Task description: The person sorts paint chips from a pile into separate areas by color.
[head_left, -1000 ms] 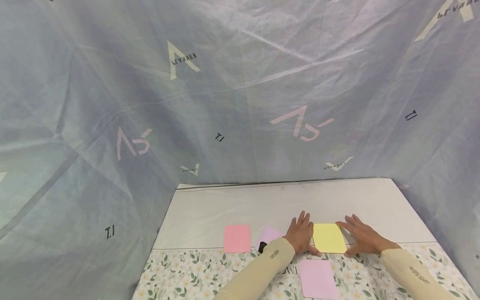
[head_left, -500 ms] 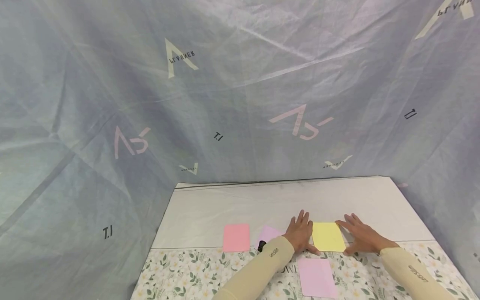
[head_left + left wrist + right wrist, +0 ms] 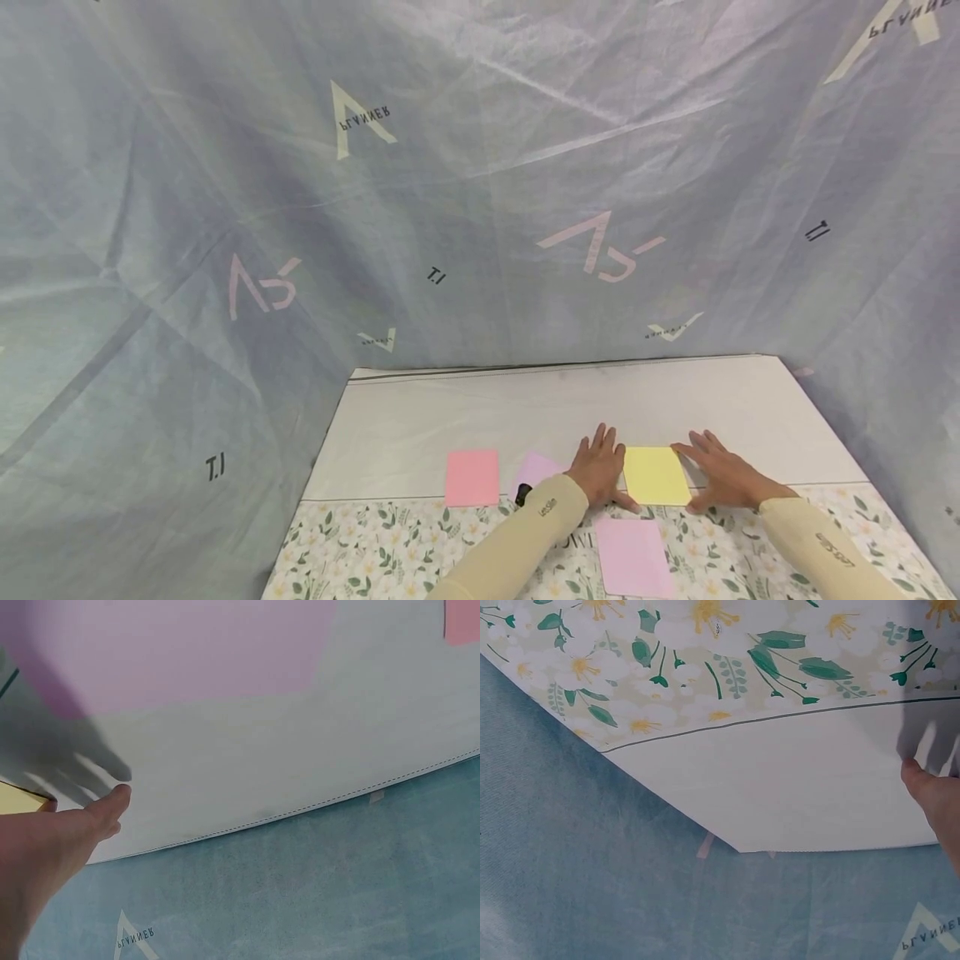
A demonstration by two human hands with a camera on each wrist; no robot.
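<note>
A yellow square, paper-like piece (image 3: 656, 477) lies flat on the table between my two hands in the head view. My left hand (image 3: 598, 472) is at its left edge, fingers spread forward and thumb near the front left corner. On the other side, the fingers and thumb of my right hand (image 3: 726, 475) reach the right corners. In the left wrist view, my left hand (image 3: 56, 844) sits beside a corner of the yellow piece (image 3: 16, 799). The right wrist view catches only part of my right hand (image 3: 936, 796); the yellow piece is out of that view.
A pink square (image 3: 472, 478) lies to the left. One lilac piece (image 3: 537, 472) is partly hidden by my left forearm, which carries a black object (image 3: 523, 493). Another lilac piece (image 3: 635, 558) lies nearer me. Grey-blue cloth (image 3: 480, 208) hangs around the table.
</note>
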